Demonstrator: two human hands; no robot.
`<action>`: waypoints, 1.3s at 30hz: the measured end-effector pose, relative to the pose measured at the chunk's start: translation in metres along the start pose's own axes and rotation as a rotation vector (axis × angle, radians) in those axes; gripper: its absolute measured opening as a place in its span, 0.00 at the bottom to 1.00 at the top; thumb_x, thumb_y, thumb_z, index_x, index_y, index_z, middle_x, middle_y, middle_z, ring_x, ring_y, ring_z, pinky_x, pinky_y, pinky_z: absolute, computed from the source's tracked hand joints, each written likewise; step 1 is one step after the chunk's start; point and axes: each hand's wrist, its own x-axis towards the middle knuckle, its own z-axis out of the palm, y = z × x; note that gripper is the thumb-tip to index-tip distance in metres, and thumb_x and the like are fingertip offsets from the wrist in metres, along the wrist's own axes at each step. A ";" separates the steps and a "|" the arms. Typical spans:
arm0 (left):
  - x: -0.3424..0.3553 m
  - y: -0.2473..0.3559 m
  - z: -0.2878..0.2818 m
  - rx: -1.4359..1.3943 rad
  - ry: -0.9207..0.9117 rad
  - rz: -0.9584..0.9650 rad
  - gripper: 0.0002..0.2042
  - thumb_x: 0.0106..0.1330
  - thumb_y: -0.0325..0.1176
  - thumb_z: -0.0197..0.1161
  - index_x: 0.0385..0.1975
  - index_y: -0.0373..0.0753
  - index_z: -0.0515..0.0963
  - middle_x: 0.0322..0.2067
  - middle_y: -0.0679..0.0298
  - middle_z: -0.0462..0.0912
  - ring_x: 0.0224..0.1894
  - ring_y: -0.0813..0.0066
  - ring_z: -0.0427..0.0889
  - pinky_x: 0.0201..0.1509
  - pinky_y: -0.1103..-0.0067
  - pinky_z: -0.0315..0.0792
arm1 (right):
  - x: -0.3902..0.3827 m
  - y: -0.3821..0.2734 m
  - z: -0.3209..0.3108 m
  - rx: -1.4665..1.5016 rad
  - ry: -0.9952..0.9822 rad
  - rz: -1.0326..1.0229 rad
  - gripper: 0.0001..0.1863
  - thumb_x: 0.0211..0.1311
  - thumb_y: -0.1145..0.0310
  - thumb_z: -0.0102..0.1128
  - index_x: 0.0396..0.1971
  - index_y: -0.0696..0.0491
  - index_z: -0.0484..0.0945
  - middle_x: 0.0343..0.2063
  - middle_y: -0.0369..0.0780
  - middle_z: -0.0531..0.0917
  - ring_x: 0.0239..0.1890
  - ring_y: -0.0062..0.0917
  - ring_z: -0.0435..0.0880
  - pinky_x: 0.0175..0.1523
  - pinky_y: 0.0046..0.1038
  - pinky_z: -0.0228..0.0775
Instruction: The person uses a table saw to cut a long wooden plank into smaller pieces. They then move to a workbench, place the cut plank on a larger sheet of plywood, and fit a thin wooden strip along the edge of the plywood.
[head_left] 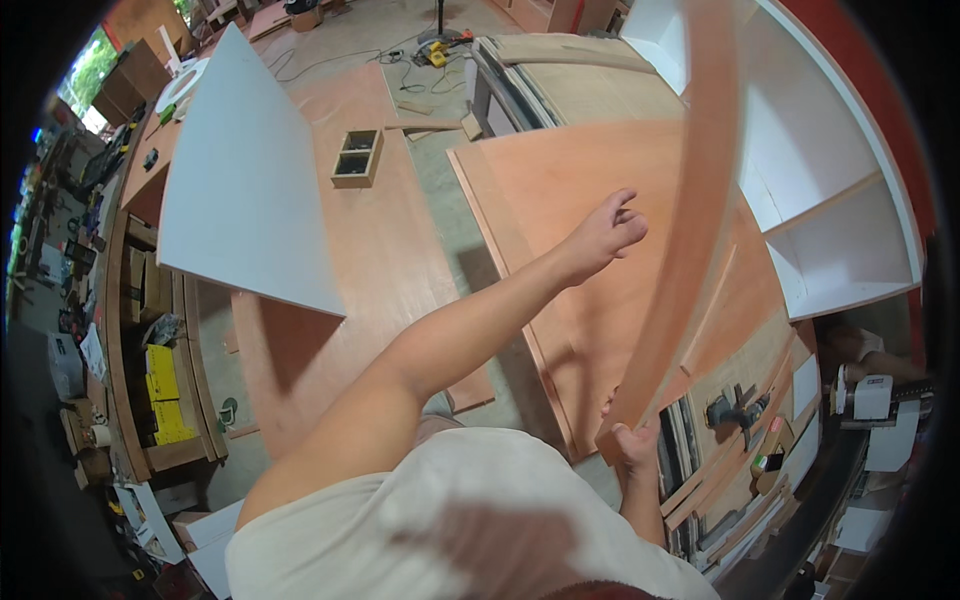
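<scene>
A long, narrow reddish wooden board (682, 250) rises from low right of centre toward the top of the view, tilted and slightly blurred. My right hand (635, 445) is closed around its lower end, thumb on the near face and fingertips showing at its left edge. My left hand (608, 235) reaches out left of the board without touching it. It holds nothing, with the index finger stretched out and the other fingers loosely bent. Beneath both hands lies a large orange-brown plywood sheet (560, 180).
A white panel (245, 190) stands on edge on another plywood sheet (400, 240) to the left. That sheet also carries a small wooden box (357, 160) with two compartments. A white shelf unit (810, 150) stands at right. Stacked boards and a dark clamp-like tool (738, 412) are below it.
</scene>
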 end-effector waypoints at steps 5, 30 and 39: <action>0.021 0.101 -0.086 -0.653 -0.202 0.106 0.25 0.70 0.46 0.66 0.63 0.43 0.71 0.53 0.57 0.82 0.58 0.54 0.82 0.61 0.60 0.77 | 0.058 -0.012 0.036 -0.183 -0.208 -0.035 0.29 0.47 0.79 0.54 0.55 0.60 0.75 0.46 0.42 0.81 0.46 0.27 0.84 0.54 0.32 0.76; 0.054 0.096 -0.495 0.278 0.922 -0.080 0.48 0.56 0.15 0.67 0.75 0.40 0.46 0.59 0.51 0.65 0.53 0.62 0.80 0.55 0.68 0.79 | 0.552 -0.093 0.170 -1.371 0.005 -0.664 0.08 0.57 0.80 0.58 0.36 0.51 0.76 0.29 0.44 0.80 0.35 0.43 0.79 0.39 0.44 0.69; 0.097 0.040 -0.581 0.621 0.533 -0.500 0.40 0.60 0.16 0.68 0.74 0.36 0.59 0.59 0.52 0.76 0.63 0.65 0.76 0.62 0.76 0.71 | 0.714 -0.030 0.125 -1.642 -0.194 -0.453 0.06 0.61 0.78 0.53 0.32 0.49 0.73 0.31 0.39 0.79 0.41 0.39 0.81 0.61 0.57 0.67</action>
